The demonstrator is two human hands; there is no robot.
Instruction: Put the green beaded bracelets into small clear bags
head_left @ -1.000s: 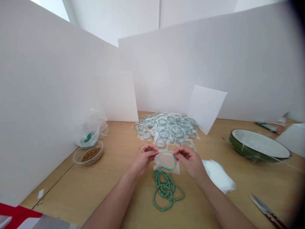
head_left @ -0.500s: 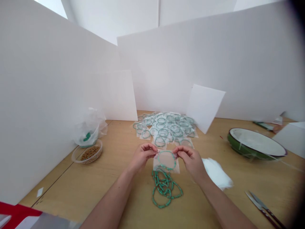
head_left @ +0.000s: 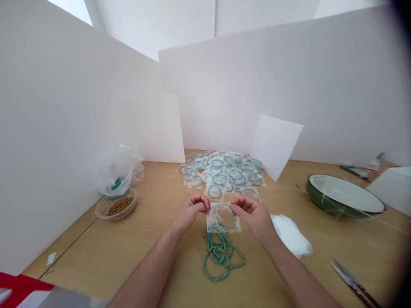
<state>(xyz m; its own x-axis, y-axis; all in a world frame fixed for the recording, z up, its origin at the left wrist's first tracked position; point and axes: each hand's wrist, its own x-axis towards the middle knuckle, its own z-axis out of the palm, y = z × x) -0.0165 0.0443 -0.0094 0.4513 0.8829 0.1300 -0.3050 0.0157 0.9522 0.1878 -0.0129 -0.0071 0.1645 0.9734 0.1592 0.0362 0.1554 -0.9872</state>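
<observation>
Between my two hands hangs a small clear plastic bag [head_left: 212,226] with a turquoise bead bracelet [head_left: 234,220] inside it. My left hand [head_left: 192,209] pinches the bag's upper left corner. The fingertips of my right hand [head_left: 253,214] close on the top edge, near the right corner. Just below the bag, a tangle of loose turquoise bead bracelets [head_left: 216,279] lies on the wooden table. Beyond my hands is a heap of bagged bracelets [head_left: 221,169]. A stack of empty clear bags [head_left: 290,235] rests beside my right forearm.
On the left stand a tub of brown beads [head_left: 120,207] and a plastic bag with green beads [head_left: 116,184]. To the right are a green enamel basin [head_left: 346,194] and scissors [head_left: 351,282]. White panels [head_left: 276,68] enclose the table's back and left side.
My right hand has slid slightly left along the bag's top edge. The left hand keeps its pinch, and the bag stays in nearly the same place.
</observation>
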